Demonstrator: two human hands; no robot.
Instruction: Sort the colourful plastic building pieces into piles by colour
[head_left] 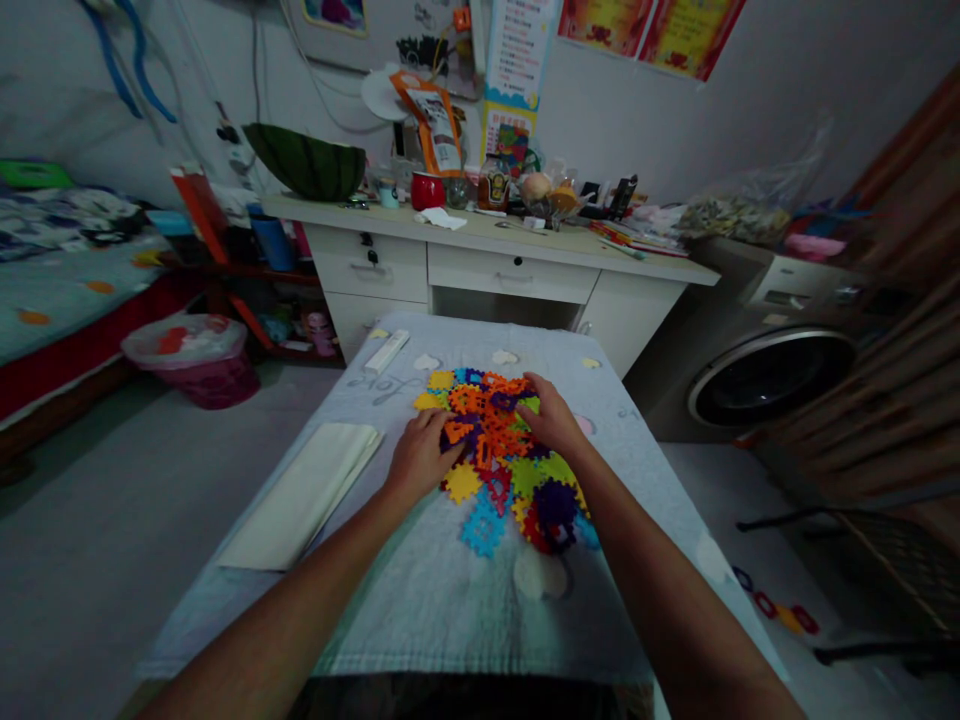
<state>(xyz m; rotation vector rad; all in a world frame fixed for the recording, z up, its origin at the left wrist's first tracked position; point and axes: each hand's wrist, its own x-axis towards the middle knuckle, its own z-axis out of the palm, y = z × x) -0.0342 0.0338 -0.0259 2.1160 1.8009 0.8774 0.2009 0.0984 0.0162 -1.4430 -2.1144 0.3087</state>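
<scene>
A heap of interlocking plastic pieces [491, 425] in orange, purple, yellow, blue, green and red lies on the cloth-covered table [420, 620]. My left hand [421, 450] curls around the heap's left side, with fingers and thumb against orange and purple pieces. From the right, my right hand [553, 415] closes on pieces at the upper edge. Orange pieces are bunched between the two hands. Nearer to me, a blue square piece [484, 525] and a dark purple piece [556, 502] lie flat. My fingertips are partly hidden among the pieces.
A folded pale cloth [307, 495] and a white strip-shaped object [387, 352] lie on the table's left. Behind stands a cluttered white desk [375, 262]. A washing machine [750, 340] is at right, a pink bin [202, 370] at left. Several loose pieces [786, 612] lie on the floor.
</scene>
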